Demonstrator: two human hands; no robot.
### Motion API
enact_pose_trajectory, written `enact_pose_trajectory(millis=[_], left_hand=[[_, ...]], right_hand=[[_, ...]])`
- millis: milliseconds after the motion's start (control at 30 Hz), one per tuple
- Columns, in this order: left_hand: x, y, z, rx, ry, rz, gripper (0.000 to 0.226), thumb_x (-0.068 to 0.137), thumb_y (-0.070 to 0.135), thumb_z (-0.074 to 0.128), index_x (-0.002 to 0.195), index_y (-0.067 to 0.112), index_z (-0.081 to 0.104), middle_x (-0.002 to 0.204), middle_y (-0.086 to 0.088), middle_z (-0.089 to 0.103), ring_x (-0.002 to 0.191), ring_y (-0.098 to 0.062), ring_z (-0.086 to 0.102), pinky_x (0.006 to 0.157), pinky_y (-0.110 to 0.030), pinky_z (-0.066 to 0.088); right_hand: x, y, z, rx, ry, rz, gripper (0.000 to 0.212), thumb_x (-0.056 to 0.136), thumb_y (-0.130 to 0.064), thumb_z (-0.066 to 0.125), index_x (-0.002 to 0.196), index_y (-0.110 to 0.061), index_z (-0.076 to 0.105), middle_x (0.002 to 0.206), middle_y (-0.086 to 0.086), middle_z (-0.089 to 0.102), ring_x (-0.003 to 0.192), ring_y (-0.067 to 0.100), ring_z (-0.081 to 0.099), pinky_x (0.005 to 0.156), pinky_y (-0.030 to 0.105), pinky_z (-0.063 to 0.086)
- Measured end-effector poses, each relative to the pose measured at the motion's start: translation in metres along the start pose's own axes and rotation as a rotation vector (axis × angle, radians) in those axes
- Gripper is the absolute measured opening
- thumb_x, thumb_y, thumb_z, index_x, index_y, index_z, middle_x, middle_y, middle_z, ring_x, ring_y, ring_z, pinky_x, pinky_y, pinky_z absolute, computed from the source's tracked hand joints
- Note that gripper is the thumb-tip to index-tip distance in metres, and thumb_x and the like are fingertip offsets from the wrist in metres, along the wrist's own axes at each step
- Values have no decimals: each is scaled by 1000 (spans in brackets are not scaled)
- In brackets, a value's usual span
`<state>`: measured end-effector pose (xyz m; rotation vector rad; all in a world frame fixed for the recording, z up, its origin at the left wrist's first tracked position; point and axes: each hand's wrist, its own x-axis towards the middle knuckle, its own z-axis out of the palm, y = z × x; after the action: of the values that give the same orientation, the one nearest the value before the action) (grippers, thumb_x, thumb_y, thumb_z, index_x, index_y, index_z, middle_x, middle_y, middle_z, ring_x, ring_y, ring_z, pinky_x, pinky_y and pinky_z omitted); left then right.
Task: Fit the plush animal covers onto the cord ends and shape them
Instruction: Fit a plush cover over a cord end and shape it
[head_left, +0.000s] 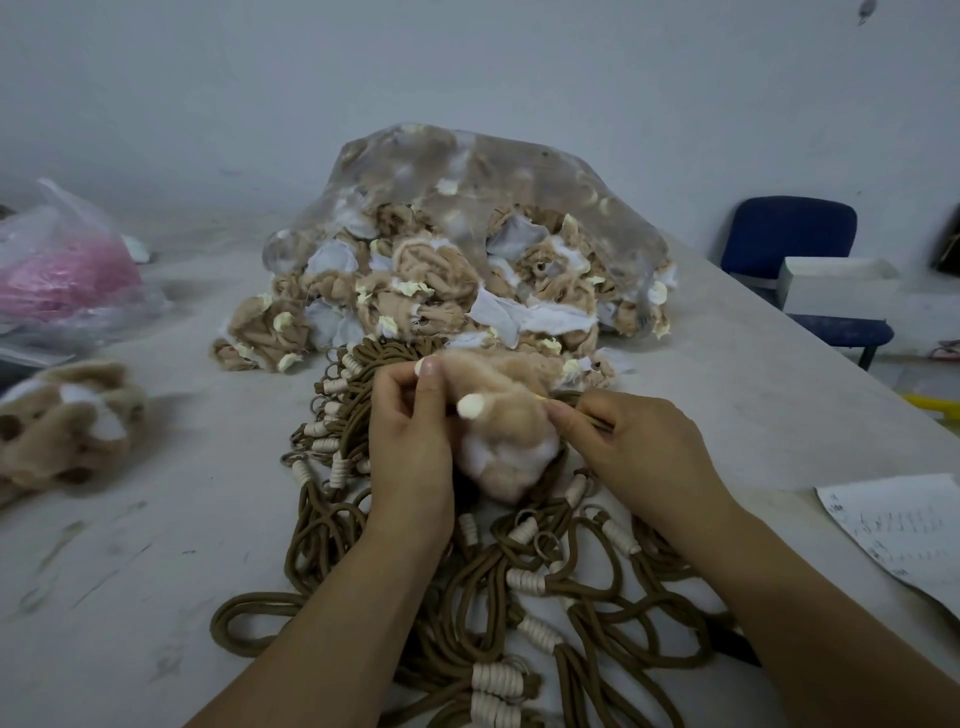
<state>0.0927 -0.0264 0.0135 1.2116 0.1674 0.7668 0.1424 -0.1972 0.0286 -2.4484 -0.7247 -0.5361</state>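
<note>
Over the brown cords (447, 670), one plush cover (498, 431) is gripped by the left hand (410, 441) and pinched at its edge by the right hand (628, 447); the bagged covers (431, 275) are judged mostly unfitted.

A tan-and-white plush cover (498, 447) sits at the centre of the frame, fuzzy side out and bunched, with a cream nub (470, 406) poking toward the upper left. Brown cords (395, 587) lie below and around it in tangled loops on the bench (156, 571). They are bound with cream coils, and some carry metal rings. More covers (415, 296) in tan, white and cream are heaped just above centre.
</note>
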Motion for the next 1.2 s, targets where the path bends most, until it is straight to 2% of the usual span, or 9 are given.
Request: enact_pose_trajectory(millis=[133,367,500,633,833,933,1000,1100,1200], left_hand=[[0,2,-1,123,6,105,12,89,48,53,80,42,57,84,14,65,83,-8,63,77,-35,54],[-1,5,1,105,-43,120,9,86,46,57,79,40,57,81,11,62,78,-9,60,70,-29,51],[1,5,-4,110,14,162,9,91,44,55,82,41,56,90,3,62,83,-13,60,74,-34,54],[-2,5,-2,142,-53,176,7,88,47,56,81,46,57,90,11,65,87,-11,63,73,-28,54],[-1,0,0,35,-44,41,10,85,47,58,77,42,59,81,13,65,82,-12,63,74,-35,56],[-2,2,1,45,-95,15,7,83,48,62,78,43,61,80,14,65,78,-7,64,68,-24,54],[-4,1,2,31,-162,-33,11,82,49,63,88,41,67,93,12,71,90,-9,68,75,-26,55],[-5,4,2,-60,-271,-140,35,79,55,65,103,32,75,112,-1,72,109,-18,67,88,-33,55],[-6,6,4,-204,-343,-242,43,79,48,70,112,20,73,121,-7,69,116,-21,64,89,-28,54]], right_hand=[[2,3,-4,-117,7,-24,63,79,-76,18,54,-22,37,48,-4,42,47,8,44,43,26,24],[4,6,-9,-172,28,-179,57,86,-71,27,54,-25,36,47,-7,38,43,6,38,40,22,19],[5,8,-5,-190,11,-154,61,83,-75,21,54,-24,36,47,-6,39,44,5,39,40,24,19],[4,8,-2,-198,23,-84,60,81,-75,19,55,-24,36,48,-6,41,46,5,41,41,26,23],[0,2,8,109,-13,2,55,77,-74,25,52,-25,34,48,-5,42,48,10,43,49,34,35],[1,0,7,110,-2,-35,53,77,-74,28,51,-27,34,47,-7,41,48,9,42,49,32,36],[2,3,4,52,-1,-77,54,76,-75,27,51,-27,34,47,-7,42,49,9,45,48,29,34],[3,9,1,16,-19,-110,56,76,-76,28,53,-25,37,49,-6,44,52,10,46,49,27,33],[4,16,0,76,-36,-96,57,80,-73,30,58,-23,45,54,-4,48,56,10,49,51,30,37]])
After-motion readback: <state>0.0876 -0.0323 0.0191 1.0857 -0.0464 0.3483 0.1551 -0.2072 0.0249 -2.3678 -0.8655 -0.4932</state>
